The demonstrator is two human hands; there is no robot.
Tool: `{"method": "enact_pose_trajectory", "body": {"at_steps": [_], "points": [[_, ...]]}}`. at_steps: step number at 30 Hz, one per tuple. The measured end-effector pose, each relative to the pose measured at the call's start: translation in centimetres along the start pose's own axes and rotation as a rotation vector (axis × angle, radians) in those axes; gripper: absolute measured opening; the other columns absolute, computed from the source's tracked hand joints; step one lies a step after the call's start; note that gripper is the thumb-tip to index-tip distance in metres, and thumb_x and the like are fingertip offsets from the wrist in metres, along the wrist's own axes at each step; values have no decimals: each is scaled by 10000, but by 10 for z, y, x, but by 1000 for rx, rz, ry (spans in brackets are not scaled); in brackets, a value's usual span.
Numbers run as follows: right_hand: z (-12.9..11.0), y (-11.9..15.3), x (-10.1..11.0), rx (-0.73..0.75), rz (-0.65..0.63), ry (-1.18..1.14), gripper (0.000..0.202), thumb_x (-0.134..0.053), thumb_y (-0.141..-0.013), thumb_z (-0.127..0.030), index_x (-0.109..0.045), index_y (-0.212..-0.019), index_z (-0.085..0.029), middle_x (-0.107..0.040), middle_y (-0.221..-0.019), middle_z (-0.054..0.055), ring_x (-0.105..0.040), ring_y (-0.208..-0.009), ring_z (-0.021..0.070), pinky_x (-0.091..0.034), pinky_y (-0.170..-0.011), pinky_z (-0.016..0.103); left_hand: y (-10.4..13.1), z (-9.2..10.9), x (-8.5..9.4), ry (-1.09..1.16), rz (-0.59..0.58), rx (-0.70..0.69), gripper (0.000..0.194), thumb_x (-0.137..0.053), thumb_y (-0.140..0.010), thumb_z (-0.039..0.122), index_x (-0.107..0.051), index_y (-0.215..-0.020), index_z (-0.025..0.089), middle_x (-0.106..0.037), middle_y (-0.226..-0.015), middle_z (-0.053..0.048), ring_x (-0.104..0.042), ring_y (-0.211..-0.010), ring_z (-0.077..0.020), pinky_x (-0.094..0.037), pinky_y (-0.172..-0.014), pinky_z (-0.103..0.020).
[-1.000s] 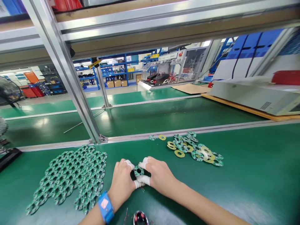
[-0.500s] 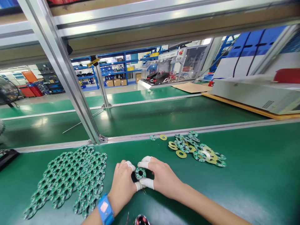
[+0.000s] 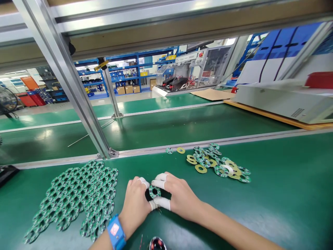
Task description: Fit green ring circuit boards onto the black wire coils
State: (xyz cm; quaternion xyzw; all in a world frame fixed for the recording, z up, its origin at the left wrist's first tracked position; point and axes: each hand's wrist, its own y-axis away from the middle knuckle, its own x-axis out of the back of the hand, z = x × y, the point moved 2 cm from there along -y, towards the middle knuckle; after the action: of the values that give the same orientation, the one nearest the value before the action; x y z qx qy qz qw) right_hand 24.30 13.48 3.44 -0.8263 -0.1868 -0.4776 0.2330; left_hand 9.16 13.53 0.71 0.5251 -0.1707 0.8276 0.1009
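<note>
A small green ring-shaped board (image 3: 155,191) is held between both hands above the green tabletop. My left hand (image 3: 137,196) grips its left side, with white covers on the fingertips and a blue band on the wrist. From the right, my right hand (image 3: 177,194) pinches the same ring with white-covered thumb and fingers. Many similar green rings (image 3: 78,191) lie in rows at the left. A looser pile of green rings (image 3: 201,159) and yellow rings (image 3: 201,168) lies to the right. Part of a round dark piece with reddish windings (image 3: 157,244) shows at the bottom edge.
A slanting metal post (image 3: 70,83) rises behind the left rings, and a metal rail (image 3: 156,150) borders the tabletop. Farther back are a grey box (image 3: 275,100) on a board and a machine (image 3: 182,74). A black object (image 3: 7,174) is at the far left.
The whole view has shifted slightly. Both hands keep nearly the same hold on the ring.
</note>
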Motion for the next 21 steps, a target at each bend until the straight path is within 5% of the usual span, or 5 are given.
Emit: {"method": "enact_pose_trajectory", "body": {"at_steps": [21], "points": [[8, -2, -4, 53, 13, 79, 224, -742, -764, -284, -664, -963, -218, -662, -929, 24, -563, -833, 219, -440, -634, 274, -1, -2, -2, 20, 26, -6, 315, -655, -740, 468, -599, -742, 158, -606, -812, -53, -499, -803, -227, -317, -674, -337]]}}
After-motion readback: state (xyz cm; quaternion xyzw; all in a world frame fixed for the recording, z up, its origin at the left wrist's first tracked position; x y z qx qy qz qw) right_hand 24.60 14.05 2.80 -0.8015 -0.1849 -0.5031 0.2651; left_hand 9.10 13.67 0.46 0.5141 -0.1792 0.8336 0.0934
